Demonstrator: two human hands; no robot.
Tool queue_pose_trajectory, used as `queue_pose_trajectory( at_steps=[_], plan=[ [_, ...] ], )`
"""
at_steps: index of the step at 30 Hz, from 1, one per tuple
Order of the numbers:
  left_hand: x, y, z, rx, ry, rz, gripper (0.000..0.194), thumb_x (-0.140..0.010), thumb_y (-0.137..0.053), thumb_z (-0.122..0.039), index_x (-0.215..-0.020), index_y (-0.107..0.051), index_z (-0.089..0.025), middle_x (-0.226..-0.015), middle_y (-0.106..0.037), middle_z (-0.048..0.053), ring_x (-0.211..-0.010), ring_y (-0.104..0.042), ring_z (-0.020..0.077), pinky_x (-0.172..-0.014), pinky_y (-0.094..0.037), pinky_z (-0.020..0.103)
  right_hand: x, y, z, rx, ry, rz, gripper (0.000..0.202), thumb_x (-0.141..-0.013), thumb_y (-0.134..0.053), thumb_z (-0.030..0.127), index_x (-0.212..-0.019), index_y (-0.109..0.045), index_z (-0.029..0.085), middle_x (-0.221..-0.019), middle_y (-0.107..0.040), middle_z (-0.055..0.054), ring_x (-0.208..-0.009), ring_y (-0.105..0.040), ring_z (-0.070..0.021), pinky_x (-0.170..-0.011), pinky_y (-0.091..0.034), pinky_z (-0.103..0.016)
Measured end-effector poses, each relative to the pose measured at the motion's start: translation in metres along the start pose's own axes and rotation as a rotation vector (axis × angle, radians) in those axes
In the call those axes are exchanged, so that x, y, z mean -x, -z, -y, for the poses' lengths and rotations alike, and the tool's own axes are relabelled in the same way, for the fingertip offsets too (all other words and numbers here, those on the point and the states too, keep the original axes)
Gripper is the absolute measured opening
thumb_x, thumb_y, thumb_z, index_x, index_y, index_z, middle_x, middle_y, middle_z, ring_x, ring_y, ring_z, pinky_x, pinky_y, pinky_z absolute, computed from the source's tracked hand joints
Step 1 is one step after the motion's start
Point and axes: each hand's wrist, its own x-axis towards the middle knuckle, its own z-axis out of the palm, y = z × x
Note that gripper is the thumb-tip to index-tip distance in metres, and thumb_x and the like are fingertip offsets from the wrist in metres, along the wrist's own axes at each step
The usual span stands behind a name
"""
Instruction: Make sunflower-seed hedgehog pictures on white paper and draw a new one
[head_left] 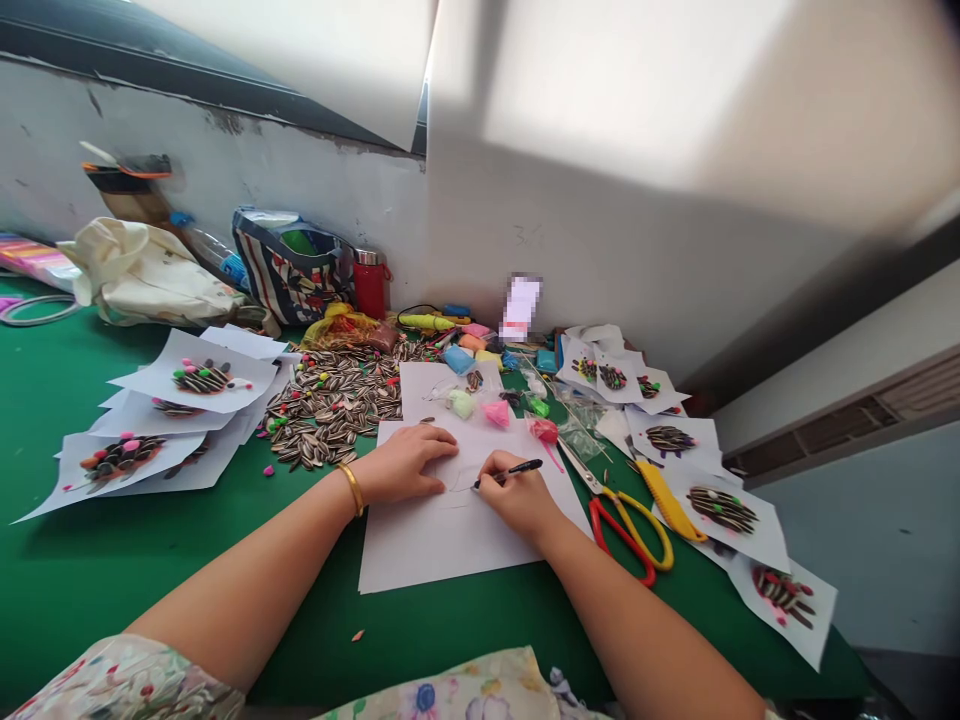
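A white sheet of paper lies on the green table in front of me, with faint curved pen lines between my hands. My left hand rests flat on the sheet, palm down, thumb apart from the other fingers, holding nothing. To its right, my right hand pinches a black pen, its tip down at the paper. Just beyond the hands are small bags of green clay, pink clay and red clay. A heap of striped seeds lies left of the sheet.
Scissors and a yellow cutter lie right of the sheet. Papers with seed figures are stacked at left and right. Along the wall stand a red bottle, a striped bag and a phone.
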Motion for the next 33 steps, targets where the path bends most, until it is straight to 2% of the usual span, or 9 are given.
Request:
queue_pose_trajectory(
  at_steps=[3,8,13,22,33],
  plan=[
    [0.0000,0.0003,-0.0002,0.000,-0.004,0.001,0.051,-0.076,-0.074,-0.033,-0.125,-0.063,-0.024,-0.135,-0.059,0.006,-0.125,-0.052,0.0274,-0.108,-0.038,0.039,-0.0013,0.0022,-0.0029,-0.044,0.001,-0.036,0.009,-0.072,-0.052,0.018,-0.068,-0.058,0.021,-0.065,-0.060,0.002,-0.064,-0.054,-0.0146,-0.058,-0.039,-0.025],
    [0.0000,-0.0010,0.0010,-0.002,-0.007,0.000,0.051,-0.077,-0.074,-0.033,-0.126,-0.062,-0.024,-0.136,-0.058,0.006,-0.125,-0.052,0.0274,-0.108,-0.038,0.039,-0.0042,0.0017,-0.0054,-0.156,0.038,-0.044,0.011,-0.080,-0.052,0.024,-0.075,-0.061,0.021,-0.072,-0.063,0.001,-0.067,-0.057,-0.0151,-0.062,-0.042,-0.025],
    [-0.0004,-0.0016,0.0013,-0.012,-0.011,-0.006,0.051,-0.076,-0.074,-0.034,-0.125,-0.063,-0.024,-0.135,-0.059,0.007,-0.124,-0.053,0.0275,-0.107,-0.039,0.040,-0.0058,-0.0026,-0.0051,-0.137,0.035,0.010,0.013,-0.083,-0.054,0.026,-0.083,-0.066,0.021,-0.080,-0.067,0.000,-0.074,-0.061,-0.0158,-0.069,-0.045,-0.027],
    [-0.0007,-0.0020,0.0011,-0.023,-0.010,-0.009,0.051,-0.075,-0.075,-0.033,-0.124,-0.063,-0.025,-0.134,-0.059,0.006,-0.124,-0.053,0.0279,-0.107,-0.039,0.040,-0.0051,-0.0026,-0.0020,-0.114,0.031,0.043,0.013,-0.084,-0.056,0.027,-0.085,-0.068,0.023,-0.083,-0.069,0.001,-0.077,-0.063,-0.0157,-0.072,-0.047,-0.027],
    [-0.0009,-0.0028,0.0027,-0.016,-0.014,-0.006,0.051,-0.076,-0.074,-0.034,-0.125,-0.063,-0.024,-0.135,-0.059,0.006,-0.125,-0.053,0.0275,-0.107,-0.039,0.040,-0.0058,-0.0044,-0.0031,-0.098,0.027,0.018,0.012,-0.083,-0.056,0.026,-0.083,-0.067,0.022,-0.080,-0.069,0.001,-0.071,-0.061,-0.0146,-0.067,-0.045,-0.026]
  ],
)
